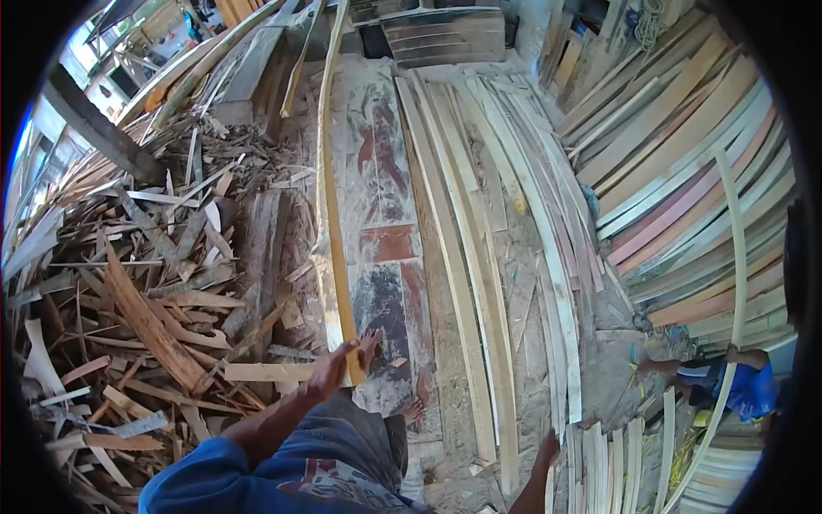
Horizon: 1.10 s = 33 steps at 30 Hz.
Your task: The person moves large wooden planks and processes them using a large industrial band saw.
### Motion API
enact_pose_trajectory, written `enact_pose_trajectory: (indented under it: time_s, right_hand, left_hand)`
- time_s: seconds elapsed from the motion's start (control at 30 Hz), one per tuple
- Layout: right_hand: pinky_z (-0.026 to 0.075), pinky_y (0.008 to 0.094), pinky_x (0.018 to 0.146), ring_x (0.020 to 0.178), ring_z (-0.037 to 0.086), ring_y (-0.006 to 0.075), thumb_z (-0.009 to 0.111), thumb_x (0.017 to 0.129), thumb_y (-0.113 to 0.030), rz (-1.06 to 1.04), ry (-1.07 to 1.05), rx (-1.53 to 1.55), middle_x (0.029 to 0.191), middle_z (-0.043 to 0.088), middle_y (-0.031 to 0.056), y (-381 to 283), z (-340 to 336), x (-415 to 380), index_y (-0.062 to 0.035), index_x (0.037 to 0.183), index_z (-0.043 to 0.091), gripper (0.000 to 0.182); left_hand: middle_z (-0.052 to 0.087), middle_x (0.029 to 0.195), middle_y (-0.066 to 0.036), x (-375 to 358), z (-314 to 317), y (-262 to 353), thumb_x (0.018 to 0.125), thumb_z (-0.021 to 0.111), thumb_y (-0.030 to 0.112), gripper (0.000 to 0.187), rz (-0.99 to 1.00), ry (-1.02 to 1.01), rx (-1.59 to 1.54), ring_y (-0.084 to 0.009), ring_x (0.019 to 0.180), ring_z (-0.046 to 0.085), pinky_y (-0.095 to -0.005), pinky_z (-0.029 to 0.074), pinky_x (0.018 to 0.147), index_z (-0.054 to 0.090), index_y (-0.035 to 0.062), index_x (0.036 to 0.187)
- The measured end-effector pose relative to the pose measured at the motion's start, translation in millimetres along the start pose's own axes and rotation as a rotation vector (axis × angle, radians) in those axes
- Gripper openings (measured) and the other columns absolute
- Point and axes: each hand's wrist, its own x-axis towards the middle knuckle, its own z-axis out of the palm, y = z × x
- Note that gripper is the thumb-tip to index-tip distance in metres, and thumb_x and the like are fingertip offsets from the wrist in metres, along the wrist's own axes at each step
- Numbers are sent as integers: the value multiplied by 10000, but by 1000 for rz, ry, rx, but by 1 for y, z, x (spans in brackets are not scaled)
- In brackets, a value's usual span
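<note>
My left hand is closed around the near end of a long, narrow wooden slab with a rough, bark-like edge. The slab runs away from me, upward past the top of the view. Lower right, my right hand hangs at my side, overlapping the near end of a long pale wood strip in this view. Its fingers are small and bunched together here, and I cannot tell whether they hold anything. My bare feet stand on a dusty plank walkway.
Heaped offcuts and a heavy beam lie at left. Long sawn strips cover the ground right of my feet. Stacked boards fill the right side. A co-worker in blue holds a long curved-looking strip.
</note>
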Motion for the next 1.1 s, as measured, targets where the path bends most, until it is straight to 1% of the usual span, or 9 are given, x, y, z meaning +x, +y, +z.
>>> enact_pose_trajectory:
  time_s: [0.07, 0.1, 0.27, 0.33, 0.47, 0.63, 0.7, 0.77, 1.1]
  right_hand:
    - [441, 313, 527, 674, 583, 178, 481, 855, -402, -285, -120, 444, 795, 598, 63, -176, 21, -5, -69, 885, 602, 356]
    - [456, 335, 670, 868, 582, 182, 486, 851, -395, 143, -621, 544, 1052, 575, 58, -257, 14, -17, -76, 1169, 501, 451]
    - [355, 397, 961, 1205, 428, 233, 428, 849, -595, -200, -1415, 544, 1398, 327, 123, -570, 53, -142, -159, 1407, 216, 740]
    - [339, 280, 968, 1199, 425, 229, 612, 783, -492, -578, -1099, 578, 1401, 319, 142, -605, 105, -153, -45, 1409, 171, 887]
    - [254, 302, 1038, 1274, 331, 233, 663, 734, -347, -412, -1126, 735, 1399, 305, 191, -619, 90, -138, -16, 1401, 192, 880]
    - [490, 255, 714, 883, 606, 181, 649, 750, -319, -164, -1292, 515, 994, 613, 119, -618, 72, -123, 11, 1293, 401, 682]
    - [480, 247, 698, 874, 602, 148, 665, 753, -300, -423, -1104, 453, 981, 621, 91, -698, 110, -101, 8, 1281, 423, 658]
    - [294, 253, 988, 1208, 407, 172, 668, 755, -295, -453, -1146, 592, 1356, 401, 112, -731, 145, -95, -28, 1374, 295, 770]
    - [399, 239, 856, 1006, 514, 137, 603, 800, -218, -334, -1344, 815, 1195, 523, 62, -935, 294, -49, -45, 1352, 355, 630]
  left_hand:
    - [566, 775, -83, 6, 5, -7, 870, 496, 348, 339, 36, -81, 19, -167, 753, 551, -302, 440, 691, 545, 14, 902]
    - [574, 726, -70, 9, 11, -6, 849, 511, 327, 320, 74, -53, 113, -137, 619, 519, -287, 421, 582, 557, 13, 891]
    - [579, 770, -69, 13, 54, 1, 758, 624, 182, 325, 83, 80, 4, -161, 624, 569, -277, 461, 552, 514, -24, 983]
    - [580, 795, -75, 21, 63, -6, 731, 662, 222, 397, 23, 62, 12, -155, 646, 569, -288, 467, 579, 515, -20, 1010]
    - [595, 773, -96, 68, 76, -50, 761, 634, 257, 409, 104, 107, 87, -175, 621, 576, -302, 473, 568, 511, -8, 1047]
    - [581, 713, -94, 85, 72, -120, 785, 595, 209, 348, -95, -192, -289, -167, 577, 553, -309, 456, 517, 507, -4, 1045]
    - [578, 638, -80, 99, 89, 60, 757, 609, 182, 365, -8, 12, -72, -158, 544, 547, -295, 452, 497, 522, -36, 1038]
    - [584, 722, -83, 127, 83, 87, 740, 580, 141, 334, 107, 104, -105, -145, 589, 546, -292, 448, 531, 522, -48, 1009]
    - [558, 676, -58, 279, -11, 265, 743, 591, 246, 318, 134, 194, 110, -150, 626, 539, -299, 447, 568, 550, -6, 931]
